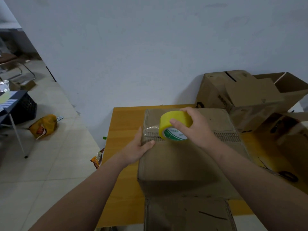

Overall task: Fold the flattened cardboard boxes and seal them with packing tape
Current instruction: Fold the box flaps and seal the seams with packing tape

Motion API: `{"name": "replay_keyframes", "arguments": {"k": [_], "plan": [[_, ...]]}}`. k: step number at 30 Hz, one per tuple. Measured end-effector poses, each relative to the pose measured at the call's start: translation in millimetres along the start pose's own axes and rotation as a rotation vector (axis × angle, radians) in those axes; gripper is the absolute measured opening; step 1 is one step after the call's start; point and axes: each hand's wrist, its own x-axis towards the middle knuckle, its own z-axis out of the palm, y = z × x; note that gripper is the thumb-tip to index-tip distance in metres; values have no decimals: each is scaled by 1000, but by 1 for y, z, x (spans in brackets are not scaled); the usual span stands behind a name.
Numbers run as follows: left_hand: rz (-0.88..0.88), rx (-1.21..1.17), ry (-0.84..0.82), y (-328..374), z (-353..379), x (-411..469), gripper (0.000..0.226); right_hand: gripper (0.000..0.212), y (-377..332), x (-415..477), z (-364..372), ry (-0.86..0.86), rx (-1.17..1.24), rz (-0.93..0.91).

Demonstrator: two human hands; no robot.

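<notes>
Sealing is the step in hand, judging by the strip already stuck down. Nearest, at 6 o'clock, an open flap [186, 214] of the cardboard box [183, 164] hangs toward the person, and the box itself sits on the yellow surface [124, 127]. Further up, at about 9 o'clock on the box top, the left hand [139, 147] clamps the box's left edge, thumb flat on top and the other fingers wrapped down the side, pinning the free end of the tape strip [150, 130] over the seam [228, 136]. Just beyond, near the box centre, the right hand [191, 129] holds the yellow tape roll [175, 125], thumb and fingers pinching its rim, with the roll touching the seam.

Next, the roll probably needs drawing toward 3 o'clock along the seam, kept low and taut while the left hand holds firm. Scissors [287, 175] lie at 4 o'clock. Farthest off, at 1 o'clock, other boxes [241, 92] stand against the wall [150, 47].
</notes>
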Motion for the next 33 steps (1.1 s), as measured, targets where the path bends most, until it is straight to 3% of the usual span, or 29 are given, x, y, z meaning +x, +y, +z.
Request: {"name": "replay_keyframes", "arguments": {"k": [4, 8, 11, 14, 17, 21, 24, 27, 30, 33], "plan": [[-34, 119, 49, -4, -24, 10, 89, 60, -4, 5, 7, -46, 208, 96], [91, 450, 113, -3, -43, 16, 90, 36, -6, 9, 13, -75, 314, 133], [293, 684, 15, 1, -51, 25, 111, 28, -8, 12, 18, -67, 401, 140], [353, 848, -94, 2, -55, 41, 130, 37, -4, 14, 24, -26, 483, 140], [371, 903, -124, 2, -58, 52, 128, 45, 4, 13, 35, 26, 582, 186], [380, 896, -91, 1, -59, 54, 129, 38, 2, 20, 42, 150, 730, 253], [353, 902, -96, 2, -59, 53, 130, 42, -20, 34, 30, 103, 424, 181], [311, 924, -119, 3, -59, 51, 128, 45, -44, 43, -16, 38, -96, 97], [277, 933, -128, 5, -56, 49, 121, 41, -41, 39, -56, -140, -603, 132], [258, 996, -161, 8, -54, 49, 131, 42, -18, 28, -49, -203, -738, 186]]}}
